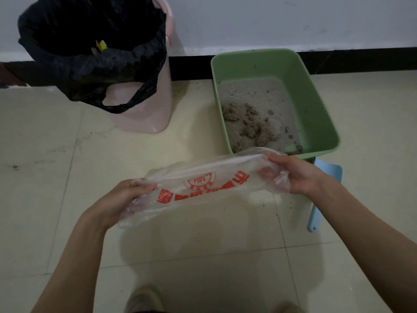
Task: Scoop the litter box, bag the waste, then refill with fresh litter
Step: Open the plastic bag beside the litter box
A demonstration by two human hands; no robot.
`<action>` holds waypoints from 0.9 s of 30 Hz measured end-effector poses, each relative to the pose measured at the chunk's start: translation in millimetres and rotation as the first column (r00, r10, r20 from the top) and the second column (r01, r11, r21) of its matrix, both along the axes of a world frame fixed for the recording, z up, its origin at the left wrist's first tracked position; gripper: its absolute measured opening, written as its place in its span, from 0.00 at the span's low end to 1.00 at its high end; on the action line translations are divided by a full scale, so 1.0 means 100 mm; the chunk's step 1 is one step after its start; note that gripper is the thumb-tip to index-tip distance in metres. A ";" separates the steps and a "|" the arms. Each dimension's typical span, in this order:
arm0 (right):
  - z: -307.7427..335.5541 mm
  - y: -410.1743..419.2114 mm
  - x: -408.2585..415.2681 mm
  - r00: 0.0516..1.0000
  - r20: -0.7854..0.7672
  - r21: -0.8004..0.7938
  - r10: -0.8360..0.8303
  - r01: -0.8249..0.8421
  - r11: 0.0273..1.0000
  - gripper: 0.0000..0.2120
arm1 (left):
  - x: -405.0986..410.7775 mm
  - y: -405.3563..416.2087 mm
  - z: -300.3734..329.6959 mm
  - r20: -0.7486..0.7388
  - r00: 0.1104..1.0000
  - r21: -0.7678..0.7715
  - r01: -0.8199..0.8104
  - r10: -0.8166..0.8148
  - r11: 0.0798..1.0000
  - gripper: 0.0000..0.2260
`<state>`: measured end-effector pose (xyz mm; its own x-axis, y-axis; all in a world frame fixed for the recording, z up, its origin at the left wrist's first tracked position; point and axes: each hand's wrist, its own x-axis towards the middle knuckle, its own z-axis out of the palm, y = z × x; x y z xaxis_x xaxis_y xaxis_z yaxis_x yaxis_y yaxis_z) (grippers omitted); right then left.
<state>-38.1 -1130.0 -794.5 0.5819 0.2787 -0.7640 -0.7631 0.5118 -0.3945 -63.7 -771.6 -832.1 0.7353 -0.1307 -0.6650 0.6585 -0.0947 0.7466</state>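
Note:
A clear plastic bag (203,184) with red print is stretched between my hands above the floor. My left hand (117,199) grips its left end and my right hand (295,175) grips its right end. Just beyond the bag stands the green litter box (316,105) against the wall. It holds grey litter (255,96) with several brown clumps (250,123) near its front. A light blue scoop (325,190) lies on the floor beside the box's front right corner, partly hidden by my right forearm.
A pink bin (144,109) lined with a black bag (90,53) stands at the back left by the wall. Pale floor tiles (56,177) spread around it. My shoes show at the bottom edge.

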 end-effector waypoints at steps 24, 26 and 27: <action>-0.21 0.75 -0.29 0.717 -0.214 -0.898 0.663 -0.412 0.155 0.40 | -0.09 0.09 -0.21 -0.098 0.920 -0.504 -0.375 0.380 0.778 0.21; -0.27 0.79 -0.29 0.693 -0.248 -0.868 0.677 -0.469 0.163 0.42 | -0.13 0.12 -0.26 -0.092 0.940 -0.476 -0.331 0.329 0.814 0.27; -0.30 0.79 -0.27 0.699 -0.244 -0.855 0.672 -0.482 0.191 0.42 | -0.15 0.12 -0.28 -0.068 0.955 -0.435 -0.289 0.288 0.853 0.26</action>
